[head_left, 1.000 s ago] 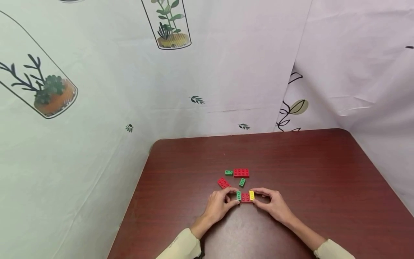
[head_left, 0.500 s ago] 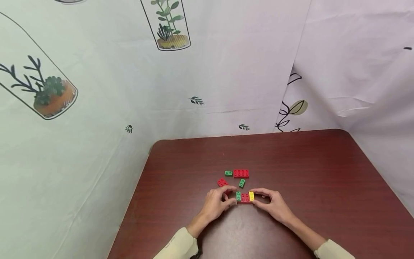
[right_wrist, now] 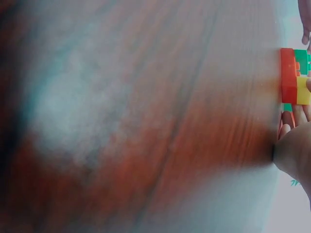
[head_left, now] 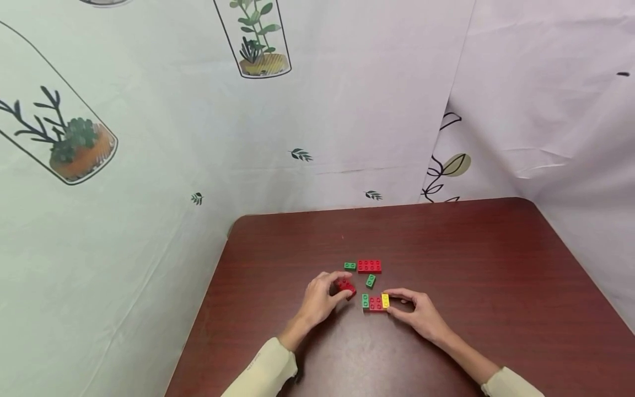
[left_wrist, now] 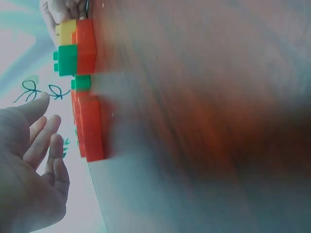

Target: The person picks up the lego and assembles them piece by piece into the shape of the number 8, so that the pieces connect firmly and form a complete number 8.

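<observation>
In the head view my right hand (head_left: 421,316) pinches the yellow brick (head_left: 385,301) between thumb and forefinger. This brick sits on the right end of a red brick (head_left: 375,304), and a green brick (head_left: 365,301) is on its left end. My left hand (head_left: 317,302) is around the angled red brick (head_left: 344,283), partly covering it. The left wrist view has that hand (left_wrist: 34,170) with loosely bent fingers, a gap between them and the nearer red brick (left_wrist: 92,128). At the right wrist view's edge, my right hand (right_wrist: 297,145) touches the yellow brick (right_wrist: 302,91).
Behind the hands on the brown table (head_left: 446,248) lie a small green brick (head_left: 350,266), a long red brick (head_left: 369,267) and another green brick (head_left: 370,281). Printed cloth (head_left: 337,110) hangs beyond the table's far edge.
My left hand has let go of the green brick's end and moved left to the angled red brick. My right hand keeps its pinch on the yellow brick, nearly still.
</observation>
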`<state>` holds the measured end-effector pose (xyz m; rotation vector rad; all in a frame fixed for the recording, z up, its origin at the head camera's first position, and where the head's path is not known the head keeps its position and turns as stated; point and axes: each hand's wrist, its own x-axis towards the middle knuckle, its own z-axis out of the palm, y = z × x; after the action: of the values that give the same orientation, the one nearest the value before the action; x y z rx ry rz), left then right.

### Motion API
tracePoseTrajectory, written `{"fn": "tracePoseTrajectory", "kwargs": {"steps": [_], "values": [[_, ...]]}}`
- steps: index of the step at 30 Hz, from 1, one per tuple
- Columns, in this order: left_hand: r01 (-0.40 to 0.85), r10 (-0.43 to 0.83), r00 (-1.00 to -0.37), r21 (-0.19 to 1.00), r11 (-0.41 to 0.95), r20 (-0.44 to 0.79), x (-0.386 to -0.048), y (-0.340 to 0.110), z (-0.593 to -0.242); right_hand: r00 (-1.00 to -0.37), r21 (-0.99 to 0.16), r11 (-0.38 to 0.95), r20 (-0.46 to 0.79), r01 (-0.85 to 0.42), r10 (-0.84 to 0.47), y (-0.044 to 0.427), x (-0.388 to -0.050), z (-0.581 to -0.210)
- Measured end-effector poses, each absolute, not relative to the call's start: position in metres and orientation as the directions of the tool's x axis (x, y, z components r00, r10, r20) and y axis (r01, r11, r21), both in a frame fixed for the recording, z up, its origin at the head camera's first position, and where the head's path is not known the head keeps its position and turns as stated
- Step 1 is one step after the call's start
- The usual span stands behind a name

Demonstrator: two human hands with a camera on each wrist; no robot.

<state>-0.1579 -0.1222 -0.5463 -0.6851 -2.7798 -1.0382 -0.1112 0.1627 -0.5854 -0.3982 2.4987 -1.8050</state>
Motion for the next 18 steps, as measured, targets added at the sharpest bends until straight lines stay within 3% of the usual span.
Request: {"fn": "tracePoseTrajectory", "kwargs": {"steps": [18], "values": [[0.379, 0.434, -0.896, 0.669, 0.639, 0.093, -0.182, -0.146, -0.547, -0.967, -0.937, 0.301, 0.106, -0.175, -0.233, 0.164, -0.113, -0.584]]}}
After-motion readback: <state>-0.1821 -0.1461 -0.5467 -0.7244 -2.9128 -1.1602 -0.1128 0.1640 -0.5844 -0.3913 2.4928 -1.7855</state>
